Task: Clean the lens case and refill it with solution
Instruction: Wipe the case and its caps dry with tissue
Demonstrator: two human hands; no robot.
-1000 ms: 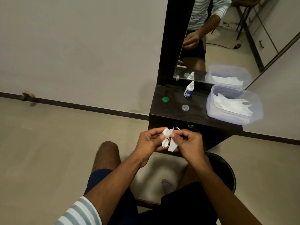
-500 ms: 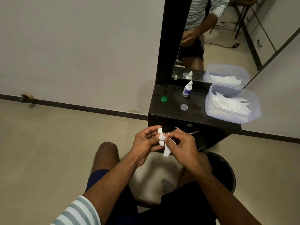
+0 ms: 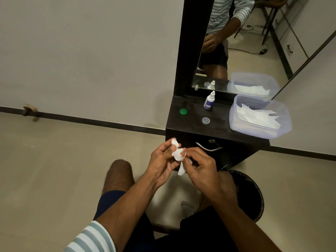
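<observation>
White tissue (image 3: 179,155) is pinched in the right hand (image 3: 199,171) grip against the lens case (image 3: 175,142) (mostly hidden), which the left hand (image 3: 161,163) grip holds.

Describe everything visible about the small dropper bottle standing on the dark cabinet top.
The dropper bottle is small, white plastic by its look, with a blue label low on its body and a white conical cap on. It stands upright near the back of the cabinet top, close to the mirror, which shows its reflection. Nothing touches it; neither hand is near. The label's print is too small to read.
</observation>
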